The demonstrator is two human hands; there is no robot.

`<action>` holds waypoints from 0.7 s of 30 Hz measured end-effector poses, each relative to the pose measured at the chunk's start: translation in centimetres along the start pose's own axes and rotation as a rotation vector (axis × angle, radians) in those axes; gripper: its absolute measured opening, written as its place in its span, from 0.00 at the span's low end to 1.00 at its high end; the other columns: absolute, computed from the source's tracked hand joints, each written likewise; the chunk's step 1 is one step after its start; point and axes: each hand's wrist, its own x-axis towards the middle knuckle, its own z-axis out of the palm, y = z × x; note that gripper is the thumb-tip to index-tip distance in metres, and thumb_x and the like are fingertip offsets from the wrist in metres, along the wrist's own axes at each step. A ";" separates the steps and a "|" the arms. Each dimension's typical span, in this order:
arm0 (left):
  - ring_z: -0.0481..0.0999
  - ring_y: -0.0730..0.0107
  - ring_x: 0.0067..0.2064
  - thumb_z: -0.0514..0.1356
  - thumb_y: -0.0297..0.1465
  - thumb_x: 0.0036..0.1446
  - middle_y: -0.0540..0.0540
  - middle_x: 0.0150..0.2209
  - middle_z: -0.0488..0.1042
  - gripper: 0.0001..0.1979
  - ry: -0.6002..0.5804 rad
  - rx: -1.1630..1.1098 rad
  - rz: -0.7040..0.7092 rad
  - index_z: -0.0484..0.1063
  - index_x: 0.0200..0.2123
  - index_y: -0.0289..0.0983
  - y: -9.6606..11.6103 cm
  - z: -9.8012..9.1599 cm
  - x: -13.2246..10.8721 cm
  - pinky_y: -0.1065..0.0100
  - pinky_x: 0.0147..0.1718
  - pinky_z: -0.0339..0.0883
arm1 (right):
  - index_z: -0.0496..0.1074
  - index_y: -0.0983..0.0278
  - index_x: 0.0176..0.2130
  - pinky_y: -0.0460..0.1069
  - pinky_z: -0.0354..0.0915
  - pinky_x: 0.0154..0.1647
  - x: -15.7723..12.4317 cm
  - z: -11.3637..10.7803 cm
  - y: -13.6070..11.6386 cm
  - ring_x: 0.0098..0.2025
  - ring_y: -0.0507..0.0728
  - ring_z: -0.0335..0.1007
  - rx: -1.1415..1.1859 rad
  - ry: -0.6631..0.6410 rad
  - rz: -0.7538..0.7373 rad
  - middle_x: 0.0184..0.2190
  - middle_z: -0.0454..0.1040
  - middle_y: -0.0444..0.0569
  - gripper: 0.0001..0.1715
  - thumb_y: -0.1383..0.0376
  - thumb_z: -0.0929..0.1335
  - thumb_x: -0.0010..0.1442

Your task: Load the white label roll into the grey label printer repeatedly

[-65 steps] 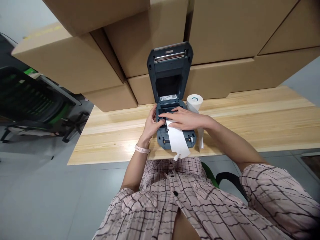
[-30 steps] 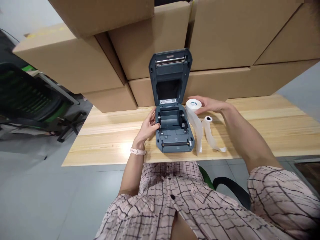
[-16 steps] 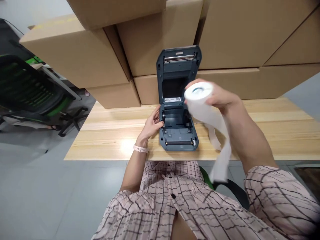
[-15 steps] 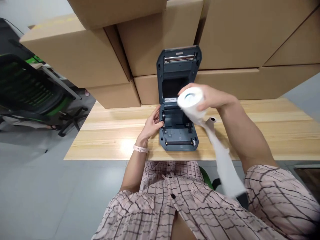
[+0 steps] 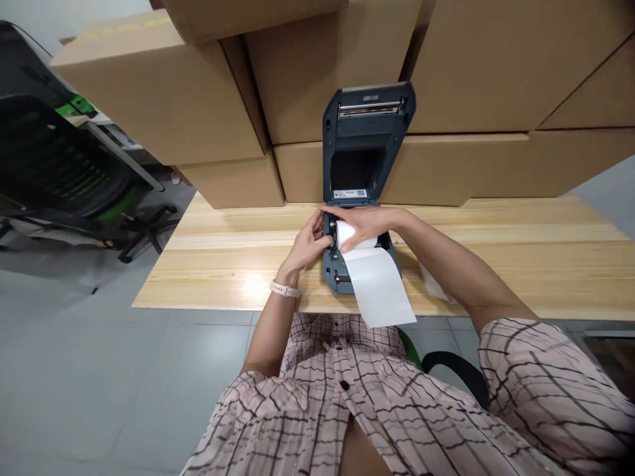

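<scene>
A dark grey label printer stands on the table with its lid tipped up and back. In its bay lies a white label roll, its loose strip running forward over the printer's front and past the table edge. My right hand is closed over the roll from above, fingers pointing left, and hides part of it. My left hand grips the printer's left wall, thumb inside by the black roll holder, fingers along the outside.
Cardboard boxes are stacked along the back of the wooden table, directly behind the lid. A white scrap of paper lies partly behind my right forearm. Office chairs stand to the left.
My right hand has brought the label roll down and left from above the printer into its bay. The strip now hangs over the printer's front. My left hand stays at the left wall.
</scene>
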 end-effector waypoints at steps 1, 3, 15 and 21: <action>0.58 0.46 0.78 0.64 0.31 0.54 0.33 0.78 0.55 0.51 0.000 -0.001 0.000 0.47 0.78 0.37 0.0 0.0 0.0 0.42 0.76 0.52 | 0.42 0.60 0.80 0.69 0.67 0.67 0.0 0.2 0.0 0.69 0.78 0.69 -0.005 0.003 0.003 0.74 0.63 0.63 0.80 0.36 0.78 0.47; 0.58 0.46 0.77 0.64 0.31 0.53 0.33 0.78 0.55 0.52 0.002 0.001 -0.005 0.46 0.78 0.38 0.0 0.1 0.0 0.41 0.75 0.53 | 0.41 0.60 0.81 0.68 0.67 0.66 -0.5 0.5 -0.1 0.69 0.78 0.68 -0.028 0.035 -0.021 0.75 0.62 0.63 0.78 0.35 0.76 0.51; 0.53 0.46 0.79 0.67 0.35 0.56 0.35 0.79 0.50 0.52 -0.009 0.018 0.018 0.46 0.79 0.38 0.3 0.2 -0.3 0.46 0.77 0.52 | 0.64 0.45 0.73 0.69 0.63 0.75 -12.0 7.0 -5.2 0.76 0.69 0.59 -0.014 0.265 -0.130 0.77 0.58 0.44 0.40 0.40 0.68 0.68; 0.54 0.47 0.79 0.67 0.36 0.58 0.40 0.79 0.53 0.49 -0.004 0.026 0.023 0.49 0.78 0.44 0.0 0.0 -0.3 0.44 0.77 0.49 | 0.62 0.47 0.74 0.72 0.60 0.76 -12.8 10.4 -6.8 0.79 0.68 0.54 -0.001 0.410 -0.125 0.76 0.60 0.47 0.43 0.40 0.68 0.67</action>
